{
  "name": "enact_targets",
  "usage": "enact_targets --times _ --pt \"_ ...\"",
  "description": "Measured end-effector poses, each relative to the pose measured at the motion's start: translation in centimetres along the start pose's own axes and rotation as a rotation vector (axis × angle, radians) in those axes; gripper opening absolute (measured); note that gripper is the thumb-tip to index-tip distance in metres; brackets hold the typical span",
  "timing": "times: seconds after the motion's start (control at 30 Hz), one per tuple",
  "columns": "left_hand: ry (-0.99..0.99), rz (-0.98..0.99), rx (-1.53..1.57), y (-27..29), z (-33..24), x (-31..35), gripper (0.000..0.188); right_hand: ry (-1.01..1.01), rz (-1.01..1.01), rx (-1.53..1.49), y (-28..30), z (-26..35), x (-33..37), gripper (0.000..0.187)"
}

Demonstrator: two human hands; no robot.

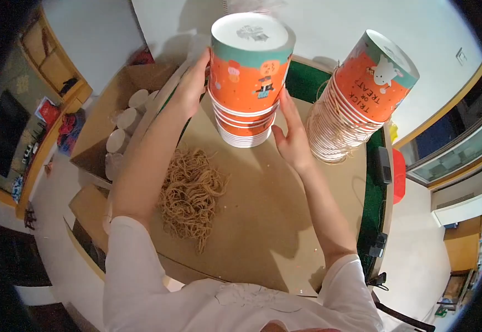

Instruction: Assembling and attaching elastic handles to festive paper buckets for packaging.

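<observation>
My left hand (194, 86): holding upturned cups (246, 83), left side | my right hand (294, 138): holding them, right side | twine (192, 196): heaped on table (263, 221) | second stack (357, 94): to the right

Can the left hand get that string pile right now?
Probably yes, if the left hand lets go of its orange cup stack: the string pile lies near the left forearm, with nothing on top.

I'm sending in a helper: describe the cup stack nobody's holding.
Find the brown-topped table beside the white wall. On its right side stands an upside-down stack of orange and teal cups. Unlike the held stack, this one has tan strands draped over its rims.
</observation>
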State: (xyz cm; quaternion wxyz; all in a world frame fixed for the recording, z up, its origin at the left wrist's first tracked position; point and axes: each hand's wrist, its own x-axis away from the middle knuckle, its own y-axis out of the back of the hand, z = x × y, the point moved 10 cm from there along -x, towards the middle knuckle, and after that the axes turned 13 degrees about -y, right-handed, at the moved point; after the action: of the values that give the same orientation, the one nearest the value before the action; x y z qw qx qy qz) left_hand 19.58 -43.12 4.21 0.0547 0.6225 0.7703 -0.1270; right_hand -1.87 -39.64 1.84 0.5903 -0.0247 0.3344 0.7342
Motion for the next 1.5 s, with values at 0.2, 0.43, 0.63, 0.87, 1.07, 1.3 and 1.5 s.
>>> enact_targets --times 0.2,0.43,0.63,0.87,1.07,1.3,1.5 --pt "-0.254 -0.027 0.044 -0.6 -7.3 0.4 0.053 0.232 -0.212 0.081 3.7 7.4 -1.2 0.075" --pt "-0.335 0.172 0.053 -4.1 -14.9 9.7 0.064 0.524 -0.787 0.292 14.9 18.9 4.1 0.043" --pt "-0.212 0.406 0.109 -6.6 -8.8 21.5 0.062 0.044 -0.442 0.325 16.1 17.9 9.1 0.014" --pt "-0.002 0.305 0.036 -4.7 -0.7 30.8 0.049 -0.279 0.011 0.585 11.9 10.6 15.2 0.009" --pt "-0.156 0.271 -0.118 -2.9 -2.7 33.2 0.047 -0.211 0.089 0.645 12.5 9.4 14.4 0.014" --pt "-0.247 0.143 -0.119 1.3 -3.7 34.9 0.045 -0.637 0.175 0.275 14.2 6.1 15.1 0.012" --pt "-0.218 0.139 -0.149 2.5 -1.5 35.8 0.043 -0.657 -0.001 0.187 17.0 8.8 16.1 0.022"
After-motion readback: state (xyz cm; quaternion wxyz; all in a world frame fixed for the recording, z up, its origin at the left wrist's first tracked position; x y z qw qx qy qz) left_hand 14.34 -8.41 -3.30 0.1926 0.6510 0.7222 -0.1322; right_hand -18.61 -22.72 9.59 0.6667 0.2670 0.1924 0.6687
